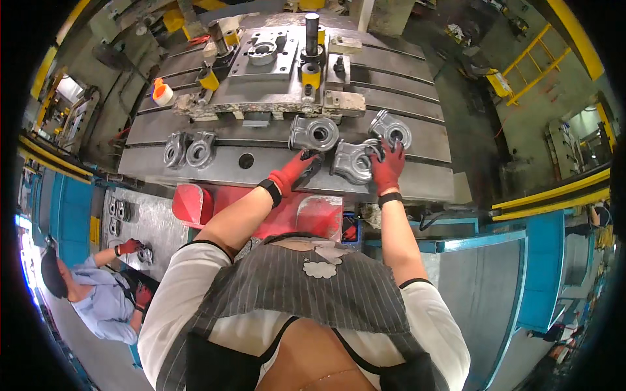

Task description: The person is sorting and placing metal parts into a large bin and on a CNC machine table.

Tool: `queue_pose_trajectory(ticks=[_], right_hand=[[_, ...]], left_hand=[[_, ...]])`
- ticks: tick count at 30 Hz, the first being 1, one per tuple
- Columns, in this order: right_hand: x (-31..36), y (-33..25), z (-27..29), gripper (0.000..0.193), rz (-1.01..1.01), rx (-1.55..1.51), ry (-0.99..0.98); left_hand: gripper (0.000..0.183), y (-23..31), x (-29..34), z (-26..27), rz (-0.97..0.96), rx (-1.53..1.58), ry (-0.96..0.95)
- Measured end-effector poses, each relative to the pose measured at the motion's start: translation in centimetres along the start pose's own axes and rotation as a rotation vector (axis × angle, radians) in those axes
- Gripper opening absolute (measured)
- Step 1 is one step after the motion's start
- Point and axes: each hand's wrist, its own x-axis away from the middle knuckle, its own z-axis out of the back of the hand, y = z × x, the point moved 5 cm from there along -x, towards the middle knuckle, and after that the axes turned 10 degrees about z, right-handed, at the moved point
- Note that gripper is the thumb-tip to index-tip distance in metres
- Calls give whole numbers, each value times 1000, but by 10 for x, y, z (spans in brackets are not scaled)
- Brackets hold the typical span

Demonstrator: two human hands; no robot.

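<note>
My left hand [297, 169], in a red glove with dark fingertips, is at the press bed's near edge. Its fingers are loosely apart, just below a grey metal ring-shaped casting [314, 134]; whether they touch it I cannot tell. My right hand [390, 167], gloved alike, grips the right side of a second casting [352, 161], its fingertips over the rim. Just beyond these fingers lies a third casting [392, 130] with a round bore. Two more castings, one [200, 151] beside another [174, 151], stand farther left on the bed.
Behind the castings stands a die set [264, 55] with upright posts and yellow collars. A white bottle with an orange cap [162, 92] is at its left. A red bracket [261, 207] fronts the bed. At lower left, a co-worker [104, 296] handles castings on a worktable [156, 225].
</note>
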Motion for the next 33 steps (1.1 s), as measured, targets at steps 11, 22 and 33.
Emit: queue_pose_trajectory(ticks=[11,22,33], right_hand=[[11,-12,20,78,176,-197,6],[-35,-171,-5,99,423,52,-482],[-66,-191,-63,113,303,253,-679]], left_hand=[[34,-43,80,95,-263,359,57],[30,-13,199,188,-343,-127,498],[32,-95,215,295,-475,262,664]])
